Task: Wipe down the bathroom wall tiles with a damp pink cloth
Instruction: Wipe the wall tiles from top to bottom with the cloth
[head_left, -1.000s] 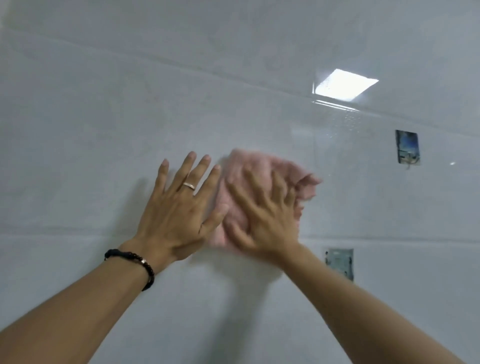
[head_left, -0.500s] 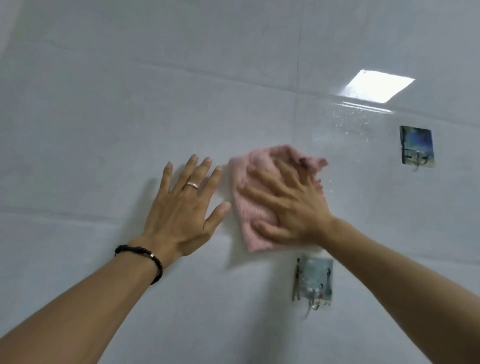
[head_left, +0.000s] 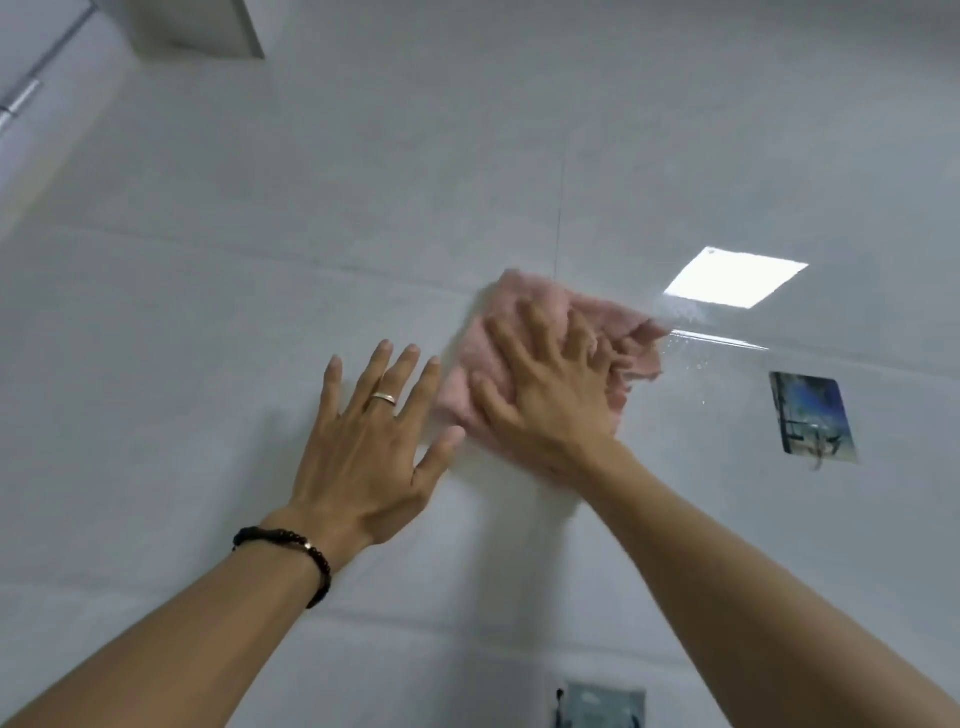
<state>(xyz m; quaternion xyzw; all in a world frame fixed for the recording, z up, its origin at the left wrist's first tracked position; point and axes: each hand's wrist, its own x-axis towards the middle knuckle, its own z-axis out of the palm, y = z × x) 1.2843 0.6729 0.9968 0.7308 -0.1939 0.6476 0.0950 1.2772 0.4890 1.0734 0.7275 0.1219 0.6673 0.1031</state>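
Observation:
A crumpled pink cloth (head_left: 631, 345) lies flat against the white wall tiles (head_left: 260, 322), just below a horizontal grout line. My right hand (head_left: 545, 384) presses on it with fingers spread; the cloth shows above and to the right of the fingers and is blurred. My left hand (head_left: 371, 447) rests flat on the bare tile just left of the cloth, fingers straight and spread, with a ring on one finger and a dark bead bracelet at the wrist. Wet streaks and droplets shine on the tile to the right of the cloth.
A square adhesive hook (head_left: 813, 415) with a blue picture is stuck to the wall at right. A second hook plate (head_left: 605, 704) sits at the bottom edge. A ceiling light's reflection (head_left: 735, 275) glares on the tile. A boxed corner (head_left: 197, 26) and a metal rail (head_left: 21, 101) are upper left.
My right hand has slid the cloth up the wall and a little to the right. The view has tilted upward, so the hooks sit lower in frame. The left hand stays flat on the tile.

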